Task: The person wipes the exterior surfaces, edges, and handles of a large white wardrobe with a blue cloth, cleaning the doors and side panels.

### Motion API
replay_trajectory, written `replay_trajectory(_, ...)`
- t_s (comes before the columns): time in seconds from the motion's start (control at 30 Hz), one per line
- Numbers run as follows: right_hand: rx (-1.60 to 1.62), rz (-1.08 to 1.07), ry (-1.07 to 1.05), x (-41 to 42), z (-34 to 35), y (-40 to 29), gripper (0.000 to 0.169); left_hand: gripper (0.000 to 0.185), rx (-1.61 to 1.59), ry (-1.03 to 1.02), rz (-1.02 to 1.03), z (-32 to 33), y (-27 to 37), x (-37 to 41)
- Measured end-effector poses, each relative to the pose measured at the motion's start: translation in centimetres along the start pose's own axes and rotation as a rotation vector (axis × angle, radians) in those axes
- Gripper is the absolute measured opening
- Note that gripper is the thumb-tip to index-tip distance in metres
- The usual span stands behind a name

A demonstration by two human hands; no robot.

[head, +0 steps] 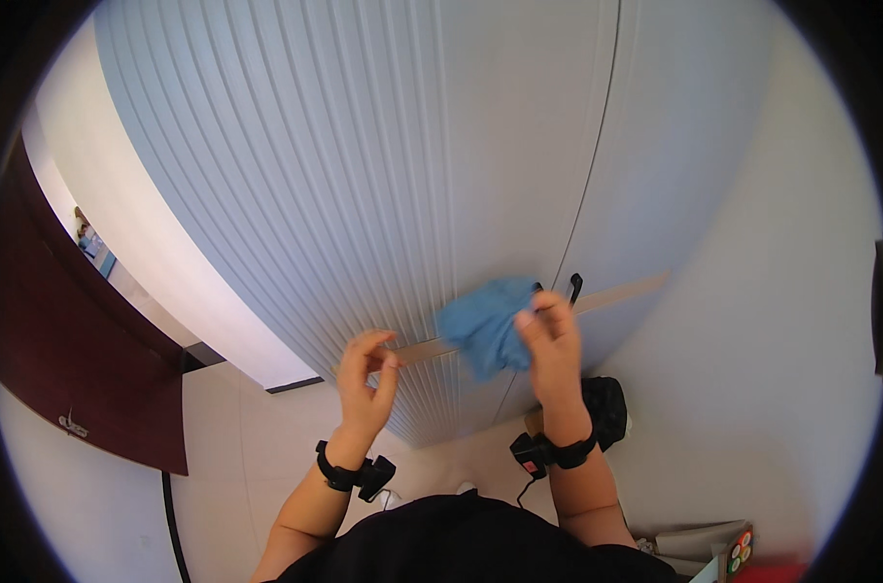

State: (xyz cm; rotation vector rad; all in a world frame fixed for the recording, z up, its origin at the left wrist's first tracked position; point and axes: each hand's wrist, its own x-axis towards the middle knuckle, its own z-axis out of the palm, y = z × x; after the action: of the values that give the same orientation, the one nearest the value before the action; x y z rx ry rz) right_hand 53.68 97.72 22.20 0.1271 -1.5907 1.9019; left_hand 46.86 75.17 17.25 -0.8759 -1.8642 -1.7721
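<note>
A crumpled blue cloth (489, 328) hangs from my right hand (558, 350) in front of a light grey wardrobe (514, 131). My right fingers pinch its right edge, and the cloth is blurred. Just right of those fingers, a black handle (576, 288) sits beside the door seam. A second handle is mostly hidden behind the hand and cloth. My left hand (368, 375) is raised to the left of the cloth, its fingers curved and thumb apart, with nothing visible in it. Behind it a beige band (421, 351) crosses the ribbed door panel.
A dark red door (84, 328) stands at the left beside a white wall edge (193, 270). A black bag (607, 412) rests on the floor near the wardrobe's right end. At lower right are a box with coloured circles (740, 552) and a plain wall (762, 350).
</note>
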Motion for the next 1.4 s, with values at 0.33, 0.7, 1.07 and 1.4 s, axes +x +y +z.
replay_trajectory(0.33,-0.490,-0.562,0.298,7.0,5.5,-0.2,0.049,0.022,0.004,0.172,0.160,-1.5,2.0,1.4)
replay_trajectory(0.7,-0.741,-0.277,0.329,-1.8,0.5,12.5,0.052,0.022,0.047,0.087,-0.007,-0.5,0.0,-0.1)
replay_trajectory(1.07,-0.896,-0.443,0.309,0.6,1.2,7.9,0.065,0.023,-0.037,-0.033,-0.013,0.5,-0.1,0.1)
replay_trajectory(1.4,-0.700,-0.350,-0.255,-4.7,4.2,13.1,0.035,0.023,-0.066,-0.124,-0.015,-0.8,-0.4,-0.3)
